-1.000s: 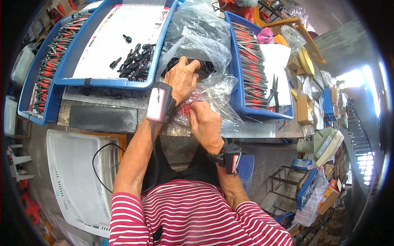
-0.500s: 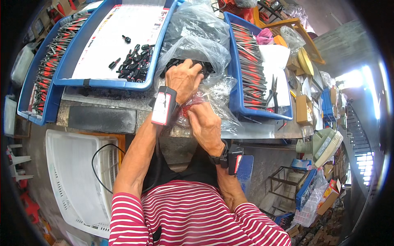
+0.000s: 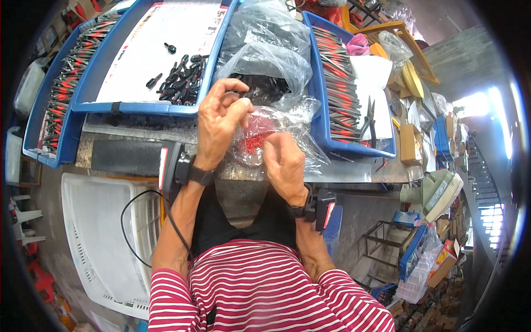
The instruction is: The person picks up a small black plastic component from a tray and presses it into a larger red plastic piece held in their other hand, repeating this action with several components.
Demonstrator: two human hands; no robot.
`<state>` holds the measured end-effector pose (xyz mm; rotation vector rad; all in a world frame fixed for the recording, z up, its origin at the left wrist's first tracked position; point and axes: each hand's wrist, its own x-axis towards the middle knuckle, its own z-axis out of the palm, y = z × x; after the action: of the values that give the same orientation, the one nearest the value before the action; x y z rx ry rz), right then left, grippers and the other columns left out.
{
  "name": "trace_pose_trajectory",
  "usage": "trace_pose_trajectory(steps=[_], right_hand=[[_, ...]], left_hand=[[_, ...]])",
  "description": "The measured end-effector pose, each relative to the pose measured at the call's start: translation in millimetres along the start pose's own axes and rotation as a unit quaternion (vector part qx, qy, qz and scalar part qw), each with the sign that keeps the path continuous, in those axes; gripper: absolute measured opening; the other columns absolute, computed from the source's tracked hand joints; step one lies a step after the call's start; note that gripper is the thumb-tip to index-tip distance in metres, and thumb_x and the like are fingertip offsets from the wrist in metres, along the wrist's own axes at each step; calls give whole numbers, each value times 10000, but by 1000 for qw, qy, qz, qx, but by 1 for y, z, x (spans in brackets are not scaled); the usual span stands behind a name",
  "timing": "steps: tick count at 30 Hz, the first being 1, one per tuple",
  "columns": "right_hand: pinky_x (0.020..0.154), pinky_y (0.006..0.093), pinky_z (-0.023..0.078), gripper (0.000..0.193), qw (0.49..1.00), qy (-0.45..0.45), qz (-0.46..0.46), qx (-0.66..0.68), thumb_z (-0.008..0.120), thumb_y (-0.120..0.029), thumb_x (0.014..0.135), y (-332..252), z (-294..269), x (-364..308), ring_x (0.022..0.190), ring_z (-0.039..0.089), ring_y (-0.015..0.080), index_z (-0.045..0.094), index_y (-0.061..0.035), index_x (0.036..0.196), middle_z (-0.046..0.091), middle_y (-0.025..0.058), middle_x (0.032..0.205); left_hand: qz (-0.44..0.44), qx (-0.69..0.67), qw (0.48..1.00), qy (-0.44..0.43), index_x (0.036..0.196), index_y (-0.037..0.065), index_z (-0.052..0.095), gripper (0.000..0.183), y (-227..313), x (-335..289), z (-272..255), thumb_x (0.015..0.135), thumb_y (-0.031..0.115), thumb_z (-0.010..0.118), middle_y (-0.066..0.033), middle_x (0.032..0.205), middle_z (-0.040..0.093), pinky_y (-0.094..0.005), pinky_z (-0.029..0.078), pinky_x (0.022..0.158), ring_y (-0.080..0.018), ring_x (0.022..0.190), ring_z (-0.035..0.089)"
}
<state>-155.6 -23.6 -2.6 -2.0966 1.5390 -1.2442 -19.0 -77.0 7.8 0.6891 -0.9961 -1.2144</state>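
My left hand (image 3: 217, 123) is raised at the front of an opened clear plastic bag (image 3: 264, 63) with dark parts (image 3: 267, 88) in it. Its fingers are curled toward the thumb, and whatever they hold is hidden. My right hand (image 3: 284, 166) is closed in a pinch beside a smaller clear bag with tiny red pieces (image 3: 255, 141); I cannot make out what is between its fingertips. Left of the bags, a blue tray (image 3: 149, 110) holds a white printed sheet (image 3: 141, 61) and a heap of small black parts with red marks (image 3: 181, 83).
Another blue tray (image 3: 354, 150) on the right holds rows of black-and-red slender tools (image 3: 336, 83) and black-handled pliers (image 3: 369, 123). At far left, a blue tray (image 3: 51, 160) contains similar tools. A white plastic crate (image 3: 94, 238) stands below the bench, near a dangling black cable (image 3: 126, 213).
My left hand has come out of the bag of dark parts, moving left and toward me. My right hand has shifted slightly right, still pinched by the red pieces.
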Motion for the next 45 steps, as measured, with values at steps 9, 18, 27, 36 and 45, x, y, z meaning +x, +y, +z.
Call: trace_pose_trajectory(steps=[9, 18, 27, 36, 45], right_hand=[[457, 210, 355, 37, 979, -38, 107, 172, 533, -25, 841, -3, -3, -2, 515, 439, 52, 517, 8, 837, 502, 12, 649], [446, 154, 333, 86, 888, -84, 231, 389, 510, -76, 880, -6, -9, -4, 528, 422, 20, 520, 6, 905, 517, -11, 687], [476, 158, 345, 90, 910, -76, 206, 351, 514, -54, 867, -8, -7, -9, 553, 426, 10, 524, 15, 924, 525, -11, 702], [499, 152, 348, 64, 957, -53, 130, 254, 529, 3, 836, -16, -7, -10, 583, 428, 4, 536, 9, 899, 506, -27, 731], [544, 177, 401, 116, 975, -37, 17, 219, 545, 77, 783, -11, -4, -11, 648, 498, 52, 528, 26, 885, 525, 44, 818]], left_hand=[[-148, 16, 988, -43, 974, 39, 432, 171, 24, -53, -2, 855, 98, 540, -39, 694, 556, -152, 303, 446, -33, 516, 405], [-170, -4, 983, -70, 1031, 16, 470, 209, 7, -75, -1, 859, 109, 544, 15, 692, 527, -154, 341, 517, -23, 594, 443], [-172, 11, 983, -55, 1022, 9, 491, 199, 6, -76, -1, 851, 90, 550, 39, 666, 509, -161, 338, 531, -14, 592, 418], [-169, 60, 982, -64, 1037, 12, 497, 203, 14, -77, -3, 841, 46, 536, 71, 634, 465, -154, 271, 493, 6, 558, 352], [-145, 117, 979, -79, 1094, -4, 516, 278, 16, -78, -4, 817, 12, 536, 72, 629, 411, -161, 280, 500, 0, 563, 330]])
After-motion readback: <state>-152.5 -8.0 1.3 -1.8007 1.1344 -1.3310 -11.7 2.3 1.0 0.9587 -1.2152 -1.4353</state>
